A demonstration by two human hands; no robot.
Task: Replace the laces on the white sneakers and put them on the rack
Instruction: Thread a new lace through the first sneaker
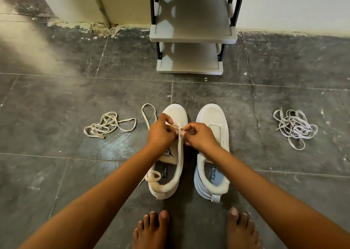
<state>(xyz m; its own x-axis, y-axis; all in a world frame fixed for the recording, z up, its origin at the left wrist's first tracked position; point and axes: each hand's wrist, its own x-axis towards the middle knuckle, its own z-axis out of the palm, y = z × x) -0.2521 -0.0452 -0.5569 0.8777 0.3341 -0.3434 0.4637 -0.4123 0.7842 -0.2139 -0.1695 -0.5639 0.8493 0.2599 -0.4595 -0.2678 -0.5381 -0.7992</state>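
Two white sneakers stand side by side on the floor, toes pointing away from me. My left hand (161, 133) and my right hand (198, 136) meet over the left sneaker (176, 114), each pinching a cream lace (180, 154) at its eyelets. That lace loops out to the left of the toe and trails over the shoe's collar. The right sneaker (213, 119) has no lace in it. A loose cream lace (109, 124) lies on the floor to the left. A tangled pile of white laces (295, 128) lies to the right.
A two-tier grey shoe rack (193, 34) with black posts stands against the wall, straight ahead beyond the sneakers; both shelves are bare. The floor is dark grey tile. My bare feet (197, 229) are at the bottom edge, just behind the sneakers.
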